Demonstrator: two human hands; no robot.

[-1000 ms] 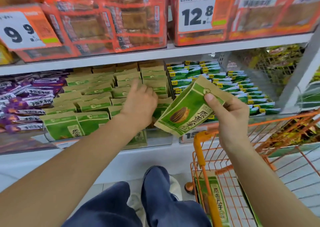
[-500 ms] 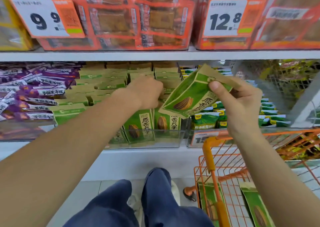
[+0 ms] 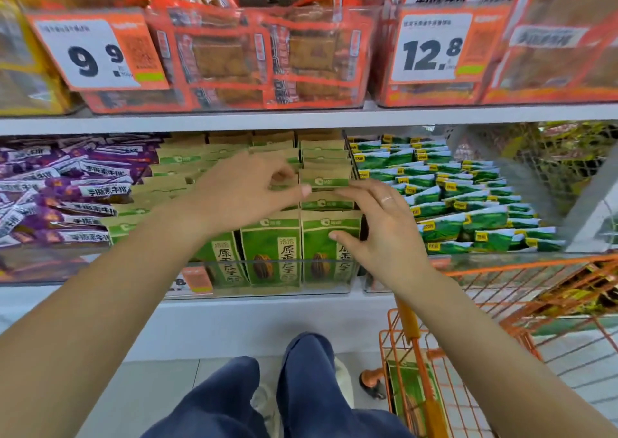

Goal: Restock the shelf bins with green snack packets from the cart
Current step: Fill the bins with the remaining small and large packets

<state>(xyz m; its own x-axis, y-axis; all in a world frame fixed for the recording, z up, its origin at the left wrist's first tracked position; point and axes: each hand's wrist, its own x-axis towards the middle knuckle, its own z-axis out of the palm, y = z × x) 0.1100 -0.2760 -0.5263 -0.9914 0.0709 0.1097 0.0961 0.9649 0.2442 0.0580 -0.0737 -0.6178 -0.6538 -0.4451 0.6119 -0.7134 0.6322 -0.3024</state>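
At five o'clock, my orange cart [image 3: 521, 307] is carrying one green packet [image 3: 413, 394]. Ahead at twelve, my right hand [image 3: 381, 223] is resting spread fingers on the bin's packets [image 3: 321, 237]; my left hand [image 3: 240, 193] is pinching one's top edge. Above, price tags [image 3: 431, 49] are hanging.

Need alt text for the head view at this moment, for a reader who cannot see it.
Both hands reach into a clear shelf bin of green snack packets: the left hand pinches a packet top in the rows, the right hand rests on the front right packet. An orange cart stands at right.
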